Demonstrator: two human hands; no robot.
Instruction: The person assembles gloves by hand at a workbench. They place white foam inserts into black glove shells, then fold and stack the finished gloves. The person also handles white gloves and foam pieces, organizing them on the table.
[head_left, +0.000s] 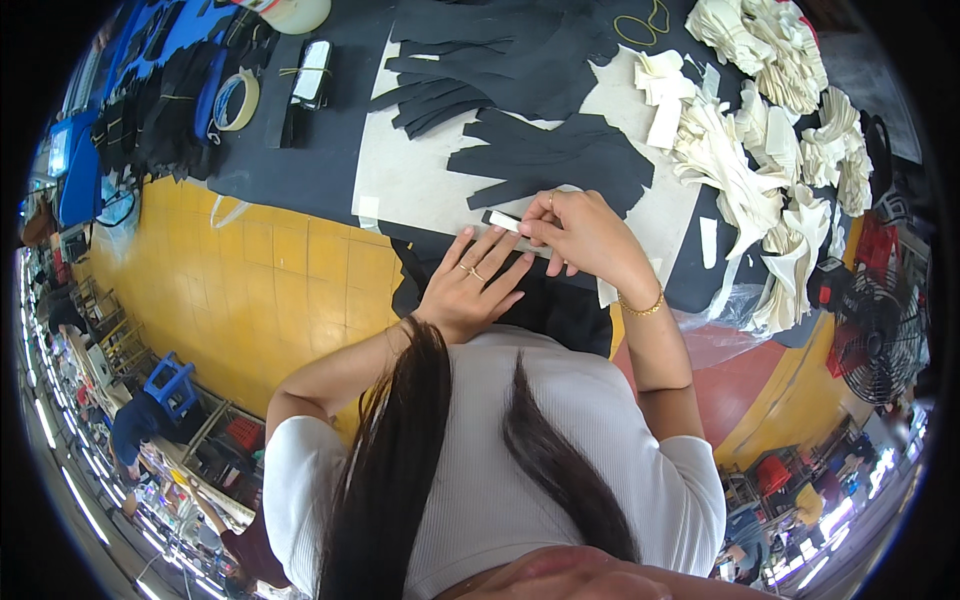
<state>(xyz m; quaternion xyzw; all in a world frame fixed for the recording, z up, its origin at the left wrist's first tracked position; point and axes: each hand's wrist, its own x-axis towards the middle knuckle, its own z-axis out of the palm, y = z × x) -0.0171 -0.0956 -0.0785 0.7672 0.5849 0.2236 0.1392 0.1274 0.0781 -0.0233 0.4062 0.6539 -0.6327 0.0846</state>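
Observation:
My left hand (465, 292) lies flat at the table's front edge with its fingers spread. Its fingertips touch a small white strip (504, 221), which rests on a short black piece (488, 215). My right hand (590, 232) pinches the right end of the white strip between thumb and fingers, hiding that end. Just beyond my hands, black fabric pieces (560, 155) are fanned out on a pale board (410, 180). More black strips (440, 95) overlap farther back.
Piles of cream fabric strips (725, 170) cover the table's right side. A tape roll (238, 100), a banded stack (312, 72) and black bundles (170, 110) sit at left. Yellow elastic bands (643, 22) lie at the back. A fan (880, 335) stands at right.

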